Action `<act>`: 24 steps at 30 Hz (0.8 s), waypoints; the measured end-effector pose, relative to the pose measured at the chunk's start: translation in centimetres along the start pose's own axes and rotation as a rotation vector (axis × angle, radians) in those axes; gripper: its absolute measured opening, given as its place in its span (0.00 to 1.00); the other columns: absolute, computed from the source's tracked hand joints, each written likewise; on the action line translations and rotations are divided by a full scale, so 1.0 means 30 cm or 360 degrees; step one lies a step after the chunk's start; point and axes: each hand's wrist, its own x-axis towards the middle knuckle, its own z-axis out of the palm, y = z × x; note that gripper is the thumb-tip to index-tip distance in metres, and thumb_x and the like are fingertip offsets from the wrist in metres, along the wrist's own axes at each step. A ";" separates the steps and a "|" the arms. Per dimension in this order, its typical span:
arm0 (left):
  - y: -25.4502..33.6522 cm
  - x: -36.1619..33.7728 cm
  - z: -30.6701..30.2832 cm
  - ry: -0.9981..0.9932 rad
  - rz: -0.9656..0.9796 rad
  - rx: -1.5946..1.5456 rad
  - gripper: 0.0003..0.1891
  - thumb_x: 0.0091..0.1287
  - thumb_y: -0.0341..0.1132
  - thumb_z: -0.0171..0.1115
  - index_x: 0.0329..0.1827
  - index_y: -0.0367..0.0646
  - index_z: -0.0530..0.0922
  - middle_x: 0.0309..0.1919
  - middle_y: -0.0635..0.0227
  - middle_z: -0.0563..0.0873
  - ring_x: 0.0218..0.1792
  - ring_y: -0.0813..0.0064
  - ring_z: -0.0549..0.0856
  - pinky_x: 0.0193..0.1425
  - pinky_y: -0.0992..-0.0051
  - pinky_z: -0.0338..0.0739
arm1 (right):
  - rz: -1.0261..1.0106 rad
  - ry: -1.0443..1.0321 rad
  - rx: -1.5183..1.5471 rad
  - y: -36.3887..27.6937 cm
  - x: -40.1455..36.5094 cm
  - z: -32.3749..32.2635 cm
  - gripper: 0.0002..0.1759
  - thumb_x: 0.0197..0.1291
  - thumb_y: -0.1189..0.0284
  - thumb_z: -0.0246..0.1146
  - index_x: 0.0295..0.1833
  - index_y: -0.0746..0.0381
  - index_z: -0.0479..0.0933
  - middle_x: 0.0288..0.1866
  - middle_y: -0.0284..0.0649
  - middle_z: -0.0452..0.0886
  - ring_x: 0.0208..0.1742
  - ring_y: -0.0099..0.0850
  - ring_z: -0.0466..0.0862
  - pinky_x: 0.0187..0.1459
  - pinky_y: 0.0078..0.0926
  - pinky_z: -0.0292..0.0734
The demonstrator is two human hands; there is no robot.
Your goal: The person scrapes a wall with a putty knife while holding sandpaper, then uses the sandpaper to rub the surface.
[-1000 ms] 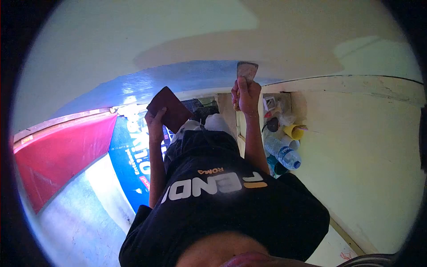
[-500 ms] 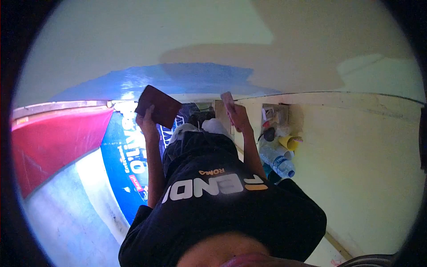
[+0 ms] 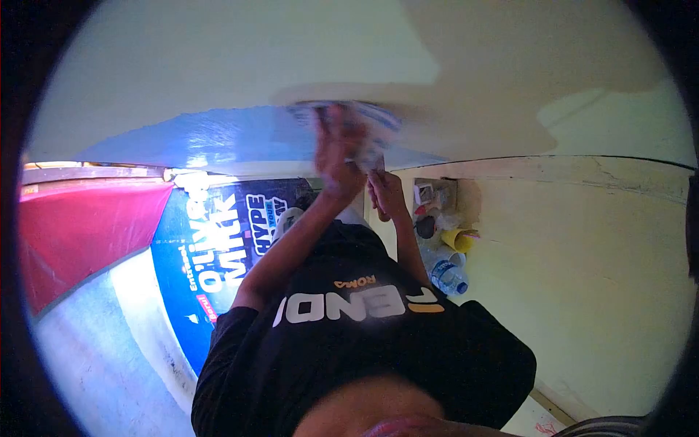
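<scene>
My left hand (image 3: pixel 336 149), smeared by motion, is raised to the pale wall in front of me, its fingers closed on a flat rectangular plate (image 3: pixel 380 124). The plate's visible face looks whitish with bluish streaks, and it seems to be at the wall, though blur hides whether it touches. Just below and to the right, my right hand (image 3: pixel 387 193) is closed around a narrow, flat greyish tool (image 3: pixel 376 166), whose upper end overlaps the plate's lower edge in view. A shiny bluish patch (image 3: pixel 218 135) spreads over the wall's lower part, left of the plate.
On the right, a clear plastic bottle (image 3: pixel 449 278), a yellow cup (image 3: pixel 457 239) and small items stand near a yellowish wall (image 3: pixel 568 255). A red panel (image 3: pixel 95 226) and a blue printed banner (image 3: pixel 175 255) are at the left. My shadow falls on the wall.
My left hand has swung right and up toward the wall, turning the plate from its dark brown face to a streaked one. The right hand has stayed nearly in place.
</scene>
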 end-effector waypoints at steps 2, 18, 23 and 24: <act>0.000 -0.059 0.089 -0.0241 0.0212 0.0136 0.19 0.50 0.22 0.60 0.47 0.43 0.83 0.65 0.54 0.74 0.67 0.45 0.70 0.70 0.47 0.62 | -0.0031 0.0023 -0.0023 0.058 -0.007 -0.041 0.18 0.71 0.64 0.54 0.29 0.62 0.71 0.16 0.31 0.68 0.13 0.18 0.68 0.14 0.20 0.66; -0.095 -0.178 -0.256 -0.1373 -0.0980 0.0265 0.12 0.67 0.31 0.58 0.52 0.41 0.79 0.42 0.57 0.87 0.44 0.56 0.87 0.46 0.64 0.80 | -0.0520 0.0244 -0.0105 0.200 -0.030 -0.193 0.18 0.72 0.64 0.52 0.30 0.63 0.71 0.14 0.31 0.69 0.11 0.18 0.68 0.14 0.20 0.65; -0.064 -0.228 -0.340 -0.1079 -0.1168 0.0128 0.14 0.65 0.32 0.61 0.51 0.36 0.79 0.41 0.54 0.88 0.43 0.64 0.87 0.48 0.68 0.79 | -0.0791 0.0189 -0.0132 0.000 0.042 -0.119 0.18 0.73 0.65 0.52 0.29 0.63 0.71 0.15 0.31 0.70 0.12 0.18 0.69 0.15 0.20 0.64; -0.057 -0.231 -0.351 -0.1037 -0.1149 0.0132 0.14 0.65 0.32 0.61 0.51 0.35 0.79 0.41 0.54 0.88 0.43 0.64 0.87 0.48 0.68 0.79 | -0.0842 0.0154 -0.0052 -0.036 0.053 -0.105 0.18 0.73 0.65 0.52 0.29 0.63 0.71 0.15 0.31 0.70 0.12 0.18 0.69 0.15 0.20 0.64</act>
